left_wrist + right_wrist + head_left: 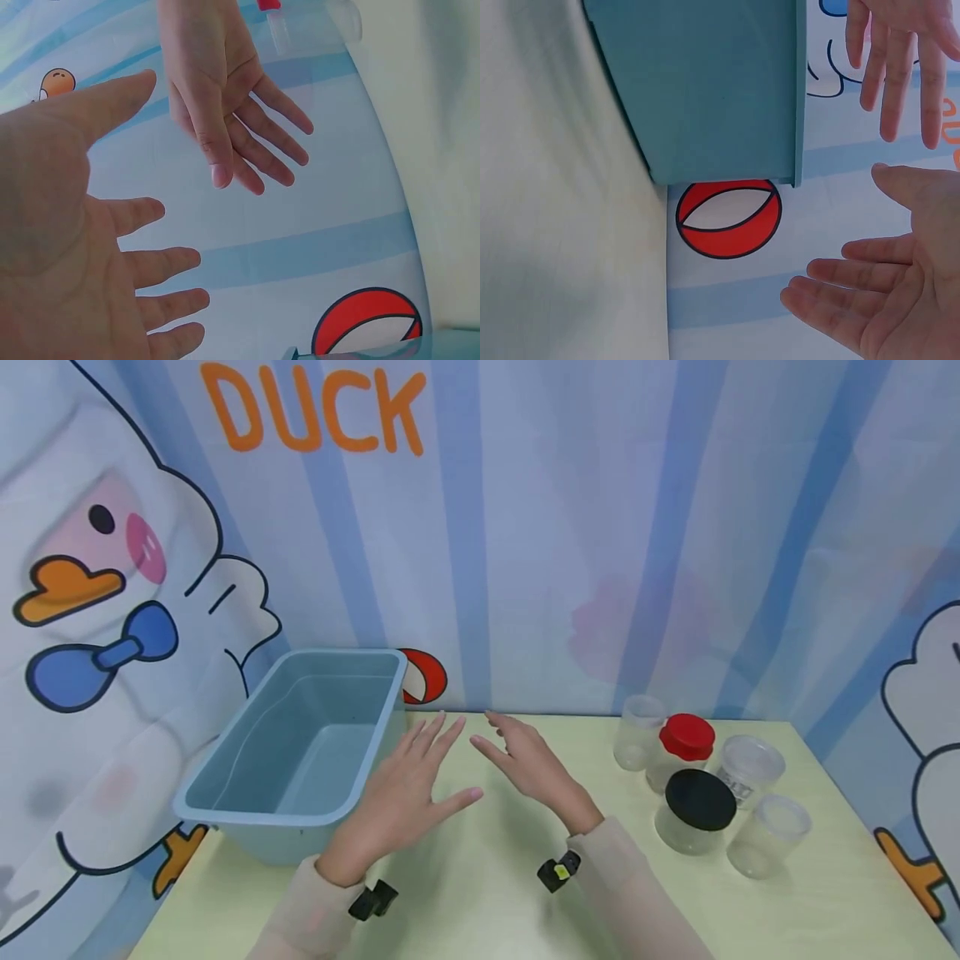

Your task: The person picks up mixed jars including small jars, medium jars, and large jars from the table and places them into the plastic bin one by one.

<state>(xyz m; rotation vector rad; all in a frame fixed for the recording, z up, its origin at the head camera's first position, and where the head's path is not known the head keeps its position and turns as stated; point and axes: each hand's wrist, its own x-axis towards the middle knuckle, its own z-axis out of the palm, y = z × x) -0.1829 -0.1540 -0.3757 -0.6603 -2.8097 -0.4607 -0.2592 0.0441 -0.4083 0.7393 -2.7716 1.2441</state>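
Note:
Over the middle of the table, my left hand point(401, 793) is raised with its fingers spread and holds nothing. It overlaps the right side of a blue-grey plastic basin point(300, 820) in the head view. My right hand point(536, 764) faces it a short way to the right, fingers extended and nothing in its grasp. Both palms show bare in the wrist views, where the left palm point(60, 255) and right palm point(907, 292) turn toward each other. To the right stand several clear jars, among them one with a black lid point(701, 799) and one with a red lid point(687, 737).
Beside the lidded jars are a tall clear jar point(639, 733) at the back, a clear-lidded jar point(750, 764) and another clear jar point(770, 835) in front. The pale yellow table point(480, 893) meets a blue-striped duck curtain point(525, 568) behind.

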